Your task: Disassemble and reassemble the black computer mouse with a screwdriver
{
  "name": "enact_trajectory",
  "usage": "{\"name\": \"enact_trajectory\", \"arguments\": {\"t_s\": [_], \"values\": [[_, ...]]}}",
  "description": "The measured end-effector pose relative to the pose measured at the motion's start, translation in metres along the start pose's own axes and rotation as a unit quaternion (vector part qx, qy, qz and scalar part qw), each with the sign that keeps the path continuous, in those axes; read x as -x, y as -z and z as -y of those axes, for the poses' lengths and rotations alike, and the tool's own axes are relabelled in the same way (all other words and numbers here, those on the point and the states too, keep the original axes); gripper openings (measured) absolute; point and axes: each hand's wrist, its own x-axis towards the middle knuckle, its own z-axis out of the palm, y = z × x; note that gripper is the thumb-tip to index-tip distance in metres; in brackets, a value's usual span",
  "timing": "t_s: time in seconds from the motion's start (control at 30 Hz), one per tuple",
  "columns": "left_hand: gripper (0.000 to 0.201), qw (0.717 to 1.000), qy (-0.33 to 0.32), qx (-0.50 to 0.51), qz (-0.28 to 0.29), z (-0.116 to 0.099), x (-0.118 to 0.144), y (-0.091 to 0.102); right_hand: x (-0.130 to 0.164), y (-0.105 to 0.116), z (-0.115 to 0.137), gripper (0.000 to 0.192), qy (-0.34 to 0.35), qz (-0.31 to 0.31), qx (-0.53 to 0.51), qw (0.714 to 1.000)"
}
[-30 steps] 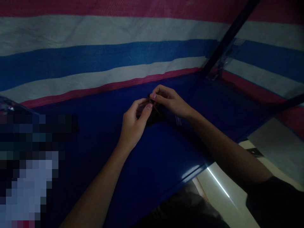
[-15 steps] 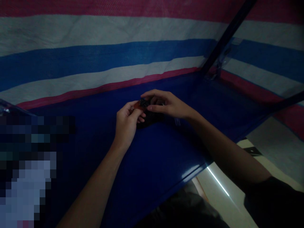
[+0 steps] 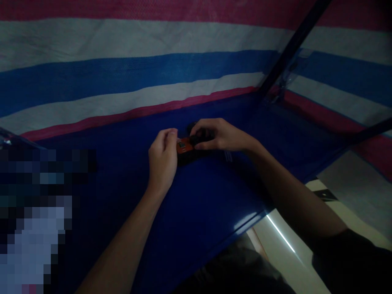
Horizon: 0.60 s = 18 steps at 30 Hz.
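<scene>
Over the blue surface (image 3: 196, 212), my left hand (image 3: 162, 159) grips the left end of a small orange circuit board (image 3: 187, 148). A dark square chip shows on the board's face. My right hand (image 3: 219, 134) is closed at the board's right end, thumb and fingers around a small black part (image 3: 195, 140) on it. The kind of that part cannot be made out in the dim light. Below the board lies a dark object (image 3: 196, 157), largely hidden by the board and my right hand.
Striped red, white and blue sheeting (image 3: 128, 71) hangs behind the surface and along the right. A dark post (image 3: 294, 49) slants up at the back right corner. A pixelated patch covers the left side. Pale floor (image 3: 284, 241) shows beyond the near right edge.
My left thumb has shifted up to the board's edge, uncovering more of its orange face. My right fingers have come down and closed on the black part.
</scene>
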Motion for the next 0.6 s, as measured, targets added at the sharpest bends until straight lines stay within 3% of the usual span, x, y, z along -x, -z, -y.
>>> {"name": "enact_trajectory", "arguments": {"t_s": [0.1, 0.2, 0.33, 0.6], "values": [[0.025, 0.999, -0.005, -0.012, -0.049, 0.001, -0.003, 0.002, 0.004, 0.009, -0.001, 0.025, -0.073, 0.030, 0.015, 0.997], [0.021, 0.998, -0.020, -0.024, -0.054, 0.000, -0.003, 0.002, 0.006, 0.014, -0.001, 0.025, -0.111, 0.065, 0.049, 0.990], [0.017, 0.999, -0.027, -0.037, -0.023, 0.002, -0.002, 0.001, 0.004, 0.013, -0.002, 0.026, -0.128, 0.103, 0.094, 0.982], [0.013, 0.994, 0.004, -0.092, 0.055, 0.010, -0.002, 0.000, 0.004, 0.012, -0.005, 0.025, -0.126, 0.113, 0.128, 0.977]]}}
